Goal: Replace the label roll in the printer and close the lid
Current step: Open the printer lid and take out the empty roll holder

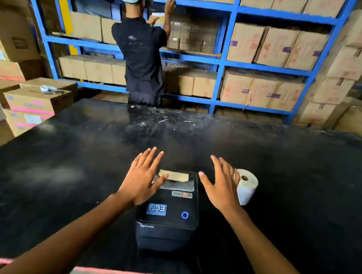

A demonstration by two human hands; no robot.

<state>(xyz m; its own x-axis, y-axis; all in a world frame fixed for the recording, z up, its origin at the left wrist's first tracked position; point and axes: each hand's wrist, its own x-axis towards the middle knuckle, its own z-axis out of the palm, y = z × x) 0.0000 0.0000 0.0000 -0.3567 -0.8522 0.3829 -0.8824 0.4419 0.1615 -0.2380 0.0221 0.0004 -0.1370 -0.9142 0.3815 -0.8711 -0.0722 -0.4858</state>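
Observation:
A black label printer (167,218) sits on the black table near its front edge, lid down, with a blue ring light lit on top. My left hand (144,179) hovers over the printer's left rear corner, fingers spread and holding nothing. To the right of the printer my right hand (221,185) is raised with its fingers apart, also holding nothing. A white label roll (246,188) lies on the table just right of that hand, partly hidden behind it.
The black table (69,162) stretches wide to both sides. A person in a dark shirt (142,57) stands beyond its far edge, facing blue shelving (221,61) full of cardboard boxes. More boxes (33,102) are stacked at the left and right.

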